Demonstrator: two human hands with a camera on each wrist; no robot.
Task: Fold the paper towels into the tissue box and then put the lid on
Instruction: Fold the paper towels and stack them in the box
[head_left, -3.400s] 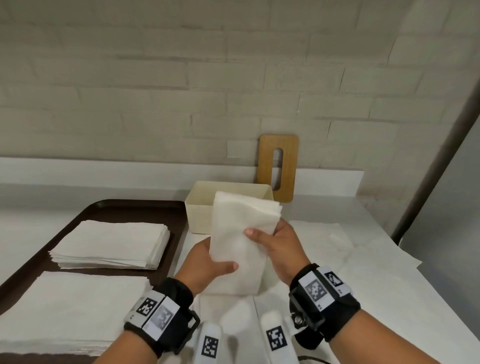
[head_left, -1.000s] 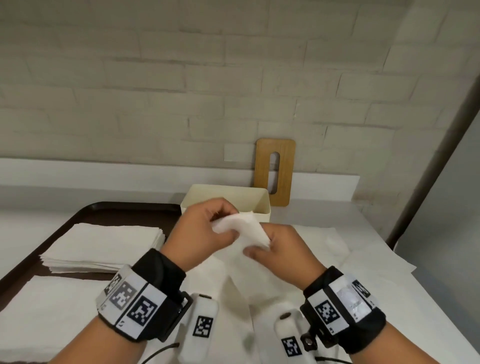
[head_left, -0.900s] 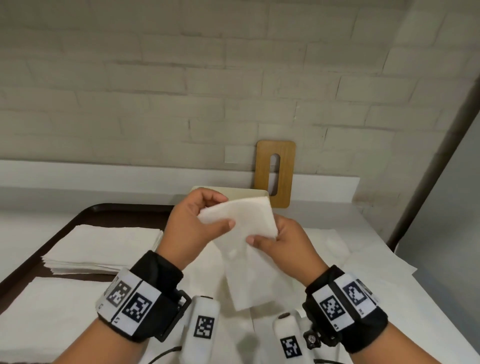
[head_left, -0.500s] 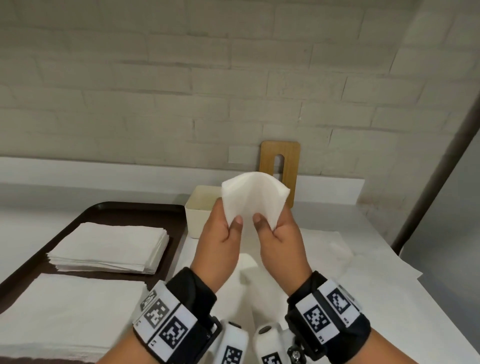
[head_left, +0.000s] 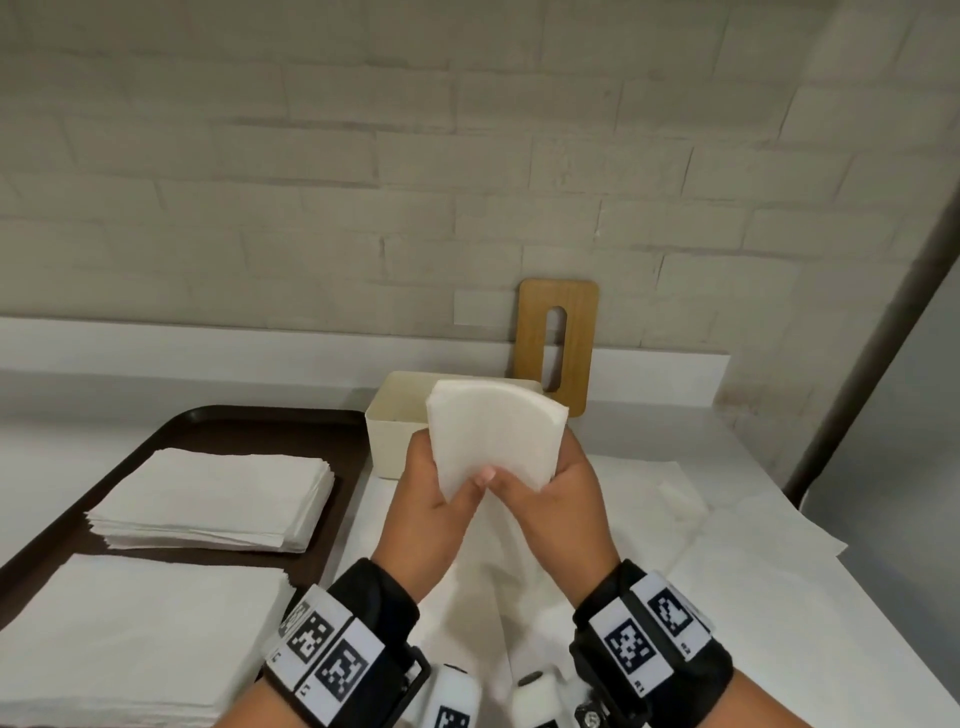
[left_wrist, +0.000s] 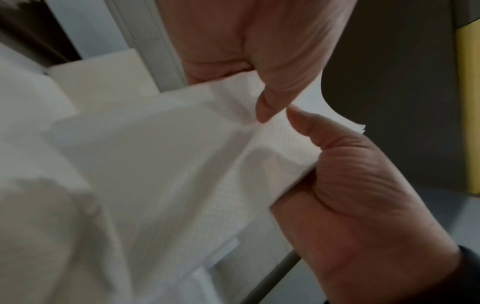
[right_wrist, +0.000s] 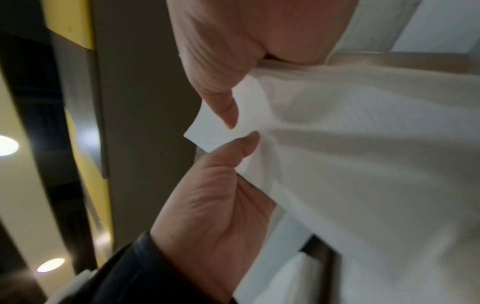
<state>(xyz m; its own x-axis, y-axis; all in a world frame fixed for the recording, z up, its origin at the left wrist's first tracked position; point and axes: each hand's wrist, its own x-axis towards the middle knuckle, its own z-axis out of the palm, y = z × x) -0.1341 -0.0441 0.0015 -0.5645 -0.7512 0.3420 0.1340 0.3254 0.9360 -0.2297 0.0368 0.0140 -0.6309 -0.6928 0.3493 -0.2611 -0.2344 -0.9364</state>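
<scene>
Both hands hold one folded wad of white paper towels (head_left: 496, 431) upright, bowed into a curve, just in front of the open cream tissue box (head_left: 395, 415). My left hand (head_left: 431, 499) grips its left lower edge and my right hand (head_left: 561, 493) its right lower edge, thumbs meeting on the near face. In the left wrist view the two thumb tips almost touch on the paper towels (left_wrist: 155, 154); the right wrist view shows the same pinch on the paper towels (right_wrist: 363, 144). The wooden lid (head_left: 558, 338) with a slot leans against the wall behind the box.
A dark brown tray (head_left: 249, 421) at the left carries two stacks of flat white towels (head_left: 213, 499). Loose white sheets (head_left: 727, 545) cover the counter under and right of my hands. A slanted grey pole (head_left: 857, 364) stands at the right.
The hands folded the towel over, brought their thumbs together on it and lifted it up in front of the box, where it now stands bowed.
</scene>
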